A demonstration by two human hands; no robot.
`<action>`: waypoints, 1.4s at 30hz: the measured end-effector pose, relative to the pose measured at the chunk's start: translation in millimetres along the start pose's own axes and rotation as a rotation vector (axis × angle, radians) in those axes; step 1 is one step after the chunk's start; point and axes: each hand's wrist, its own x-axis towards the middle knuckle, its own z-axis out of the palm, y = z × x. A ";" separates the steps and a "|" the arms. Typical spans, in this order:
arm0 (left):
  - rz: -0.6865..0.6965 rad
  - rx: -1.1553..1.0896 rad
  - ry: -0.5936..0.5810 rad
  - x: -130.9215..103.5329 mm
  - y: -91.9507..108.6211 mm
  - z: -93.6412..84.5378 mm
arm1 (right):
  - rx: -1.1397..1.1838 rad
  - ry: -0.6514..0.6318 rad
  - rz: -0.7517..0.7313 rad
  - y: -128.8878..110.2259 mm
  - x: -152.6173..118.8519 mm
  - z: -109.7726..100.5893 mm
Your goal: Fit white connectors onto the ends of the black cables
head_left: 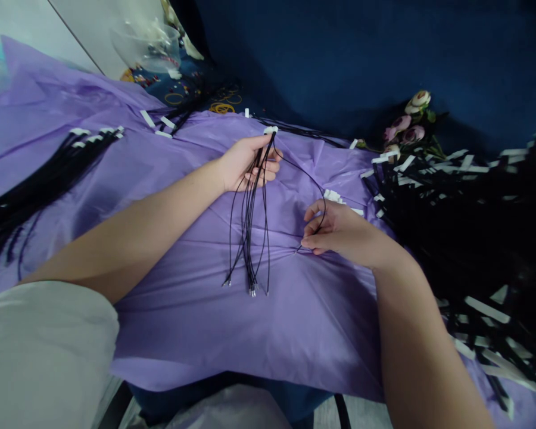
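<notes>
My left hand (252, 162) is closed on a bunch of thin black cords (249, 238) just below their white tags (270, 130). The cords hang down from the fingers, and their lower ends carry small silver-coloured tips. One cord (310, 177) of the bunch arcs off to the right. Near its tip, my right hand (328, 226) pinches this cord between thumb and fingers. Behind the right hand lies a small white pile (334, 196), partly covered by it.
Purple sheeting (196, 333) covers the work surface. Tagged black cords (49, 173) lie at left, and a large heap of them (464, 220) at right. Farther back are yellow rubber bands (222, 108), a clear plastic tub (149, 47) and artificial flowers (411, 134).
</notes>
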 end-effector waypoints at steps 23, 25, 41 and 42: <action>0.002 -0.006 0.041 -1.3 -0.3 4.0 | -0.055 0.001 0.012 -2.6 -2.4 1.4; 0.002 -0.002 0.036 -1.6 -0.1 4.2 | -0.047 0.002 0.011 -2.5 -2.2 1.2; -0.004 0.008 0.014 -1.6 0.0 3.9 | -0.042 -0.010 -0.028 -0.3 -1.3 -0.6; -0.005 0.011 0.015 -1.8 0.1 4.1 | -0.051 -0.018 -0.035 -0.1 -1.2 -1.1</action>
